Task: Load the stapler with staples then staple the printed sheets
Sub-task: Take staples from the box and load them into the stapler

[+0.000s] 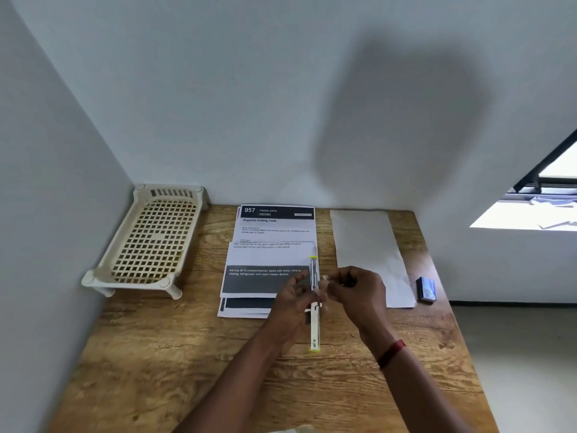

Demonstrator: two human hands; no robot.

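My left hand [292, 295] steadies the opened stapler [314, 303] on the table [187, 354] beside the printed sheets [268, 260]; my right hand [356, 287] pinches what seems a brittle, light staple strip, best held by its sides

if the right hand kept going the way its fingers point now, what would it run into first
The right hand points leftward, its fingertips pinching something small and pale, probably staples. First in that line is the opened stapler, just beside the fingertips, with the left hand behind it. Whether they already touch is unclear.
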